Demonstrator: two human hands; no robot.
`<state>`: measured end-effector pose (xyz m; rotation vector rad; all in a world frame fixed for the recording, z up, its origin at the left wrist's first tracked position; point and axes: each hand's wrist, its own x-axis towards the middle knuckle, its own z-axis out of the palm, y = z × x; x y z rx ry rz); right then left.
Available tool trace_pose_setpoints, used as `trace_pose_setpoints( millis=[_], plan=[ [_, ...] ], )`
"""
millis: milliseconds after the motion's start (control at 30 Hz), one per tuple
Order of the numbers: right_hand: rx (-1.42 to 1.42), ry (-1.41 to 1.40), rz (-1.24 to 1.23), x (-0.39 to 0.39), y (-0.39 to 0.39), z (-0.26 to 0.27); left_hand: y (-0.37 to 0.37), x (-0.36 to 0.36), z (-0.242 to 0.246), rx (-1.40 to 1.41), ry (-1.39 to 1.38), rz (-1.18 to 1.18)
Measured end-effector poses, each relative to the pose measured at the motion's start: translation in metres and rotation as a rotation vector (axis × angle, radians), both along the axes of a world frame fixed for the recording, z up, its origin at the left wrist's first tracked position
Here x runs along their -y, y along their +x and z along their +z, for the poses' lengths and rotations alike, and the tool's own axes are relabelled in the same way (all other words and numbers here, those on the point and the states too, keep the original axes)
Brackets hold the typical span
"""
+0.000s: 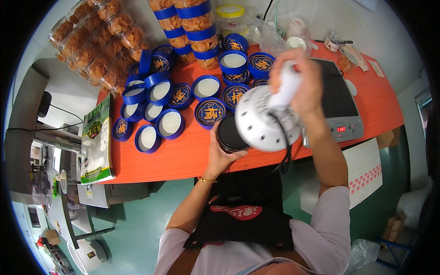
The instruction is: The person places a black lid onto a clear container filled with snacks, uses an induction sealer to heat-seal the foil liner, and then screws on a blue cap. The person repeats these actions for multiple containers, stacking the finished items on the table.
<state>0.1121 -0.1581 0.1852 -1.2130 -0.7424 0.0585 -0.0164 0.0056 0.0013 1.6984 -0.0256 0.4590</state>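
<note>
My right hand (pixel 304 77) grips the handle of a white, round handheld device (pixel 271 120), probably an induction sealer, with vent slots and a black cord. Both are blurred. The device's head is tilted and covers the right side of a jar with a black lid (pixel 232 132); whether they touch I cannot tell. My left hand (pixel 221 151) holds that jar by its left and near sides at the table's front edge. Just behind it lies a blue lid (pixel 210 112) with a gold printed top. More blue lids (pixel 171 123) are scattered to the left, several with white liners facing up.
Clear jars of orange-brown dried pieces (pixel 99 44) lean stacked at back left. Blue-lidded jars (pixel 201 43) form tall stacks behind. A control unit (pixel 335 103) with a lit red display sits right on the orange table (pixel 154 168). A green-white pouch (pixel 96 144) occupies the left edge.
</note>
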Motion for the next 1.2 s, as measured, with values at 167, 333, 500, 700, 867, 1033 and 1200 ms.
trace_pose_setpoints(
  millis=[167, 333, 500, 700, 867, 1033, 1200],
  plan=[
    [-0.185, 0.108, -0.522, 0.077, 0.057, 0.002, -0.006, -0.001, 0.012, -0.026, -0.033, -0.039],
    [-0.049, 0.102, -0.791, 0.144, 0.119, -0.024, 0.001, -0.008, 0.048, 0.062, 0.34, -0.05],
    [-0.133, 0.254, -0.871, 0.163, 0.149, -0.03, 0.007, -0.011, 0.052, 0.038, 0.399, -0.09],
    [0.786, -0.465, -1.312, 0.104, 0.081, -0.021, 0.002, -0.008, 0.035, 0.135, 0.204, 0.058],
    [0.675, -0.733, -0.223, 0.015, -0.035, -0.075, 0.002, 0.01, 0.011, 0.144, 0.152, 0.161],
    [0.592, -0.968, -0.047, -0.024, -0.056, -0.094, -0.001, 0.0, 0.012, 0.141, 0.424, 0.133],
    [0.207, -0.586, 0.441, -0.009, -0.057, -0.07, -0.018, -0.036, 0.055, -0.15, -0.356, -0.591]
  ],
)
